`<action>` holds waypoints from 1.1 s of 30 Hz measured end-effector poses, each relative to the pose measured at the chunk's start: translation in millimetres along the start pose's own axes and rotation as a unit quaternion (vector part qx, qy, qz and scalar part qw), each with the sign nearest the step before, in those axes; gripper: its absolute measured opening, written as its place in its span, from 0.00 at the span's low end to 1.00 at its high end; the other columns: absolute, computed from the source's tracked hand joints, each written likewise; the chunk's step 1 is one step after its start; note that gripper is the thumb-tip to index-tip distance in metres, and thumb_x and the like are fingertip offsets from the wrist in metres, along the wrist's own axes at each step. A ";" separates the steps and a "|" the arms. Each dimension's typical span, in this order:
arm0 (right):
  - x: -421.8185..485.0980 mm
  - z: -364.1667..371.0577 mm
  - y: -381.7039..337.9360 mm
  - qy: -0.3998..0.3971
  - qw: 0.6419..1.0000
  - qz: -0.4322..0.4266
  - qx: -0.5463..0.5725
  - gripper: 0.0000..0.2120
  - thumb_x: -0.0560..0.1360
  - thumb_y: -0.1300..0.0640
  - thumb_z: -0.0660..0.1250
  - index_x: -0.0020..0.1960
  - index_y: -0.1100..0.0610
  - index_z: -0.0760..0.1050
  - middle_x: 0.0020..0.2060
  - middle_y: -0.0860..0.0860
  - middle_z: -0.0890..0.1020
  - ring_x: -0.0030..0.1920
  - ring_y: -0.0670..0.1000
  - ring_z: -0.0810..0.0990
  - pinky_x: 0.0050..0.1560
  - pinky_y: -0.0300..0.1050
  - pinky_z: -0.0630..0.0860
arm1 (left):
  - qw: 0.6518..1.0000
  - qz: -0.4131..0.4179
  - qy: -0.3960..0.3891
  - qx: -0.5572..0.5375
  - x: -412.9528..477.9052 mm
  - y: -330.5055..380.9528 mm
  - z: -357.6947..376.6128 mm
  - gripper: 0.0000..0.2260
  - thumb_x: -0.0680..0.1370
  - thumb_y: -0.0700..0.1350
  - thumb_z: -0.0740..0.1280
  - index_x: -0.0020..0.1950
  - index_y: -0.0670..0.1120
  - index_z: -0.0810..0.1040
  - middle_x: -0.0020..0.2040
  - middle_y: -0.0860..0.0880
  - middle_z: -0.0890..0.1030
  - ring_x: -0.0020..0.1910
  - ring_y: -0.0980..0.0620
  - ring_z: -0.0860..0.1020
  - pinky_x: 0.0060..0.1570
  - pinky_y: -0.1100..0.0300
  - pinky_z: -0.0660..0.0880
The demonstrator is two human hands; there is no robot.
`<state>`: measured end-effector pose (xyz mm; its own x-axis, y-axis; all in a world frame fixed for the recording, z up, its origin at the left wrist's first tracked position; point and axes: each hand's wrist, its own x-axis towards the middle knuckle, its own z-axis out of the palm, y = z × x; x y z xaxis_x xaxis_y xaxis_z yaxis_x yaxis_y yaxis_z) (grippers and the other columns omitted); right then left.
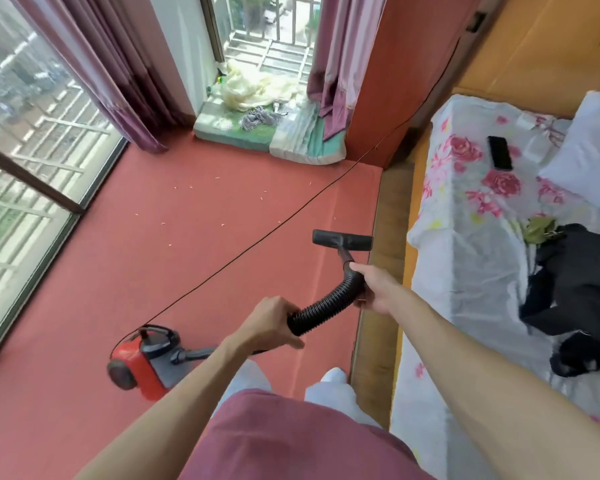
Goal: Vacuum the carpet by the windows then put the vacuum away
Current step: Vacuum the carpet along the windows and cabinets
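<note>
Vacuum (pixel 142 362) sits on the carpet (pixel 194 258) at 7 o'clock. My left hand (pixel 271 323) and right hand (pixel 374 289) have fingers closed around its hose (pixel 321 308), ribbed and bendy; I judge the stiff neck near the nozzle (pixel 342 239) steers better.

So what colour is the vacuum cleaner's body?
Red, with dark grey parts: the vacuum cleaner's body shows clearly in the head view.

Your hands: two, left hand (pixel 272 322), right hand (pixel 373 289)
Vacuum (pixel 142 362): one
Hose (pixel 326 306): one
Floor nozzle (pixel 342 240): one
Cord (pixel 257 242): one
Phone (pixel 499 152): one
Pillow (pixel 586 157): one
</note>
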<state>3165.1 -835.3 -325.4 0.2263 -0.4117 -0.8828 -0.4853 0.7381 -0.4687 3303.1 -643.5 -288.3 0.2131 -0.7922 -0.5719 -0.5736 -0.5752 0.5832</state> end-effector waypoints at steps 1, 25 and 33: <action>3.8 -6.3 -6.7 -0.010 1.000 -0.001 -0.008 0.12 0.78 0.51 0.66 0.56 0.59 0.73 0.45 0.56 0.77 0.42 0.55 0.77 0.38 0.45 0.75 | 1.000 -0.015 0.020 -0.008 4.2 6.4 5.7 0.10 0.64 0.45 0.77 0.41 0.44 0.80 0.30 0.52 0.72 0.30 0.53 0.70 0.27 0.66 0.62; 193.2 -67.0 -114.2 0.030 0.993 0.093 0.066 0.12 0.80 0.53 0.65 0.59 0.59 0.70 0.48 0.57 0.77 0.43 0.54 0.76 0.38 0.47 0.73 | 0.990 -0.109 -0.001 -0.084 241.1 20.7 -18.0 0.13 0.67 0.45 0.73 0.50 0.50 0.83 0.36 0.49 0.80 0.36 0.49 0.76 0.34 0.59 0.70; 285.3 -103.8 -130.1 0.027 0.986 0.137 0.087 0.15 0.81 0.54 0.64 0.63 0.62 0.71 0.52 0.60 0.80 0.50 0.58 0.81 0.61 0.60 0.76 | 0.991 -0.115 -0.023 -0.070 317.7 41.5 13.1 0.08 0.69 0.52 0.74 0.43 0.53 0.77 0.35 0.51 0.77 0.35 0.50 0.74 0.32 0.59 0.65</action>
<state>3205.1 -1104.3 -512.8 0.0593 -0.2085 -0.9762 -0.3680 0.9045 -0.2155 3336.6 -916.4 -453.3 0.2869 -0.6278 -0.7236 -0.3972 -0.7653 0.5065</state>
